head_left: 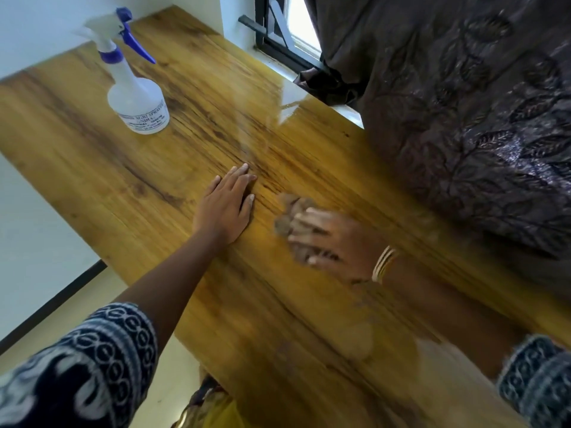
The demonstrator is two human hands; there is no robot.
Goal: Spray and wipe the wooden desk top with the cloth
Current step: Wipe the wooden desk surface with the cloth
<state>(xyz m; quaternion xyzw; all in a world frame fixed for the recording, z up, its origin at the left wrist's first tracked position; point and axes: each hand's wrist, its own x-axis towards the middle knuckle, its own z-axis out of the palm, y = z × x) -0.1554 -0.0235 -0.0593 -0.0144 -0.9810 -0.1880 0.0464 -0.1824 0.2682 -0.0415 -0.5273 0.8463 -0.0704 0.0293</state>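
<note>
Two hands mid-desk (92,168): left hand (224,208) flat, fingers straight; right hand (327,242) presses cloth (289,213).

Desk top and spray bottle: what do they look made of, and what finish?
Desk top: wood-grain surface, probably laminate or varnished wood; glossy, since it mirrors the window light near the curtain. Solid wood or veneer cannot be told.
Spray bottle: translucent white plastic body, smooth, with a printed label; purple plastic trigger and collar.
</note>
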